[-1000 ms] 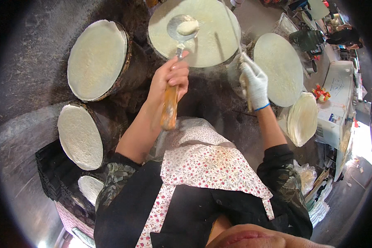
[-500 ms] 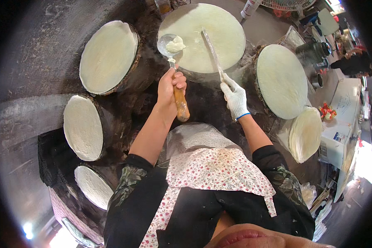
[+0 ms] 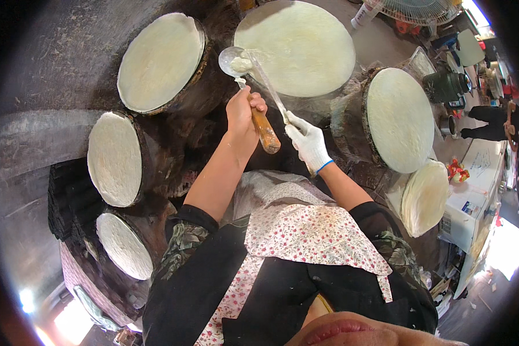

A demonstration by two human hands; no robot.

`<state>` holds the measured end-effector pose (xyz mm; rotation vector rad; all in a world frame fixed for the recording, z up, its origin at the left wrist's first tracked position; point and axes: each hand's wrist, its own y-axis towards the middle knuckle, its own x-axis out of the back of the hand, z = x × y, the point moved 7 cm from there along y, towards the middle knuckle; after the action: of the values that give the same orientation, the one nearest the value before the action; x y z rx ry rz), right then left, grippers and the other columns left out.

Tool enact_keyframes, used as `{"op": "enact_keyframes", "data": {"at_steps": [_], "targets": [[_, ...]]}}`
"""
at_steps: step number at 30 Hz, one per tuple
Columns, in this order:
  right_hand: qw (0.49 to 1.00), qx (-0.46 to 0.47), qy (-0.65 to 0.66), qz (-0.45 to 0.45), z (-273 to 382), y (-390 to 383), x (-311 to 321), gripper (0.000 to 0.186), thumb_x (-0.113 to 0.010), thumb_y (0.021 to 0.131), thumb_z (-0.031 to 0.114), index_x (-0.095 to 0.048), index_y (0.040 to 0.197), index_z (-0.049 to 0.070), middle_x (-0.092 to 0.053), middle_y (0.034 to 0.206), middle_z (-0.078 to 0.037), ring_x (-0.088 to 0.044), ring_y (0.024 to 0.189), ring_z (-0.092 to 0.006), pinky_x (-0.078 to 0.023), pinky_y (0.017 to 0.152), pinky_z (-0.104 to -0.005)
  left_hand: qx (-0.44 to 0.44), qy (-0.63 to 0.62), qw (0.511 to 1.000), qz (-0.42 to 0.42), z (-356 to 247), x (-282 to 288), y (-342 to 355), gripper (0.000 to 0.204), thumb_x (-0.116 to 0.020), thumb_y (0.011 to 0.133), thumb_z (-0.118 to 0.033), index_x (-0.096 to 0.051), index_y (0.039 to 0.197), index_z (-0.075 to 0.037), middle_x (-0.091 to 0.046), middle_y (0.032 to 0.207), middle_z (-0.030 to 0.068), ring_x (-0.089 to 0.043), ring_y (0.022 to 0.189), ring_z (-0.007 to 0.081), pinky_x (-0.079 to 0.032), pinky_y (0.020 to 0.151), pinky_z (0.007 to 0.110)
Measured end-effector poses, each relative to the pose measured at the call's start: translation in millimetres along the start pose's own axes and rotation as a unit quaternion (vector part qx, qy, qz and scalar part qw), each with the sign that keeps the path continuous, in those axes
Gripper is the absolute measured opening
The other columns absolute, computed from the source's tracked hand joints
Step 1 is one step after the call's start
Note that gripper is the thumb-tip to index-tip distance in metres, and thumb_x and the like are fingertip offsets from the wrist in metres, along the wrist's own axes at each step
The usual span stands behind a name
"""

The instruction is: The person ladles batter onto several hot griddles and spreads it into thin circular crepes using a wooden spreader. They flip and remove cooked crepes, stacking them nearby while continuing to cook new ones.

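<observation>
My bare left hand is closed on a wooden-handled ladle, whose metal bowl holds pale batter. My right hand, in a white knit glove, grips a long flat stick; its far end meets or overlaps the ladle's bowl, contact unclear. Just beyond them is a large round griddle covered by a thin pale sheet.
More round sheets lie on griddles at left and right. A stack of sheets sits beside a white box. A fan stands behind; another person in black is at far right.
The stick's tip has moved left from over the middle griddle to the ladle's bowl. My right hand has shifted left and down, closer to my left hand.
</observation>
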<state>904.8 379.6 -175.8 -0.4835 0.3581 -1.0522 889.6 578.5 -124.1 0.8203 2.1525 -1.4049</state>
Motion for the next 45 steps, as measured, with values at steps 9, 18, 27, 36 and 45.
{"op": "enact_keyframes", "data": {"at_steps": [9,18,27,36,45], "targets": [[1.000,-0.008,-0.012,-0.008,43,-5,-14,0.039,-0.070,0.102,0.019,-0.071,0.139,0.011,-0.060,0.079,0.009,-0.042,0.052,-0.0017,-0.030,0.043,-0.0220,0.075,-0.132,0.988,0.027,-12,-14,-7,0.007,-0.052,0.106,-0.006,-0.046,0.105,-0.004,-0.042,0.077,-0.0002,-0.045,0.062,0.0082,-0.045,0.055,0.024],[0.979,0.203,0.009,-0.035,164,-86,10,0.045,-0.063,0.103,0.008,-0.060,0.147,-0.003,-0.070,0.091,0.001,-0.053,0.059,-0.0021,-0.040,0.051,-0.0198,0.042,-0.111,0.971,0.206,-69,-19,-119,0.035,-0.051,0.113,-0.017,-0.046,0.144,-0.001,-0.040,0.081,-0.0032,-0.037,0.055,0.0024,-0.037,0.045,0.018],[0.902,0.244,-0.355,0.018,59,-6,-1,0.045,-0.072,0.100,0.019,-0.066,0.143,0.010,-0.073,0.132,-0.009,-0.071,0.116,-0.0186,-0.051,0.103,-0.0312,0.074,-0.192,0.966,0.158,-61,27,-163,0.044,-0.050,0.114,-0.020,-0.041,0.154,-0.004,-0.039,0.078,-0.0044,-0.031,0.050,0.0005,-0.034,0.041,0.017],[0.916,0.205,-0.299,-0.171,45,7,28,0.046,-0.066,0.103,0.023,-0.063,0.146,0.010,-0.067,0.145,-0.013,-0.064,0.133,-0.0230,-0.047,0.111,-0.0317,0.073,-0.228,0.964,0.118,-91,105,-214,0.044,-0.039,0.117,-0.019,-0.039,0.158,-0.002,-0.038,0.077,-0.0031,-0.034,0.049,0.0012,-0.038,0.040,0.017],[0.887,0.193,-0.418,-0.039,10,-27,-34,0.062,-0.068,0.094,0.027,-0.054,0.153,0.011,-0.070,0.133,-0.020,-0.070,0.118,-0.0328,-0.054,0.100,-0.0411,0.018,-0.193,0.974,0.118,-128,154,-264,0.051,-0.027,0.119,-0.015,-0.017,0.167,0.000,-0.039,0.076,-0.0002,-0.038,0.046,0.0028,-0.042,0.040,0.019]]}}
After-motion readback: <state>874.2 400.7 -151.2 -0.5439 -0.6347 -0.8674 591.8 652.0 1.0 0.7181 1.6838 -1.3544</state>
